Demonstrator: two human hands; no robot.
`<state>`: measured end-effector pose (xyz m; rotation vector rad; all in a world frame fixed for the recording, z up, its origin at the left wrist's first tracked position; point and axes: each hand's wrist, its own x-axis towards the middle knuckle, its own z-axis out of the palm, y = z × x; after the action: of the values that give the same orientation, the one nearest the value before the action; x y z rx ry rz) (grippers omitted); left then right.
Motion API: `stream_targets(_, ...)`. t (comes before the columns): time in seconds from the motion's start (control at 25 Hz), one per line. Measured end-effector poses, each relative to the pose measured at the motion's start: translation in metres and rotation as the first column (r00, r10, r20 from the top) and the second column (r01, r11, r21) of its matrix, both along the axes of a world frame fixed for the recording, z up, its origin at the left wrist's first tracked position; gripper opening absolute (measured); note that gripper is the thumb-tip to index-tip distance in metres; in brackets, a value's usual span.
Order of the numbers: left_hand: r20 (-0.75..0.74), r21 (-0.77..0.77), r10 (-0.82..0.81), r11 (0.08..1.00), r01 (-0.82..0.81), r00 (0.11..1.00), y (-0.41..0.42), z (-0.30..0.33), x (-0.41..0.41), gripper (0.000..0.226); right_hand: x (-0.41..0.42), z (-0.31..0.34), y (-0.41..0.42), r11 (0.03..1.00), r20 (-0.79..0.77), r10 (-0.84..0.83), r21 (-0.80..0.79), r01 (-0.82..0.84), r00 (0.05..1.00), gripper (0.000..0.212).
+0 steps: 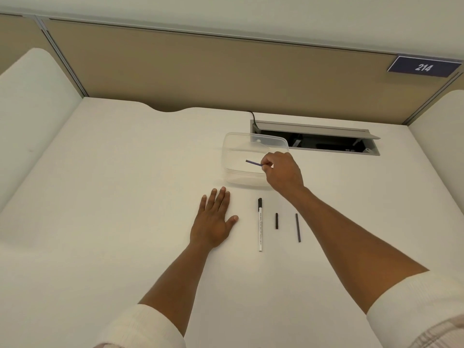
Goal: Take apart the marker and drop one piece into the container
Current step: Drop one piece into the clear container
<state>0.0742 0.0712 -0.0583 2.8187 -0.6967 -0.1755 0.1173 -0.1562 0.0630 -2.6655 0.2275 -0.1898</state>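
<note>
I see a thin purple piece (253, 163) of the marker pinched in my right hand (283, 172), held over the clear container (232, 156) at twelve o'clock. Three other marker parts (260, 224) lie at six o'clock of it. My left hand (213, 222) rests flat, fingers straight. The drop seems due: the pinch should loosen.

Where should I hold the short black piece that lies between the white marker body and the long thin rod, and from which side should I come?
Pinch the short black piece at its middle, across its width, coming straight down from above. It lies flat on the desk, pointing away from the person, with open gaps to the marker body and thin rod either side, probably enough for fingertips.
</note>
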Motion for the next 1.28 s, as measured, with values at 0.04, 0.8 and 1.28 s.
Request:
stream_targets(0.04, 0.006, -0.004, 0.005, 1.000, -0.005, 1.000, -0.001, 0.000, 0.000, 0.074, 0.007, 0.001, -0.003, 1.000, 0.000, -0.003, -0.003, 0.003, 1.000, 0.015)
stream_targets(0.8, 0.025, -0.045, 0.037, 0.998, -0.036, 0.999, -0.001, -0.001, 0.000, 0.073, 0.098, -0.029, -0.013, 0.964, -0.380, 0.108, -0.184, -0.190, 0.919, 0.012)
stream_targets(1.28, 0.018, -0.055, 0.047, 0.997, -0.046, 0.999, -0.002, 0.000, 0.000, 0.072, 0.106, -0.044, -0.008, 0.942, -0.415, 0.117, -0.242, -0.233, 0.903, 0.014)
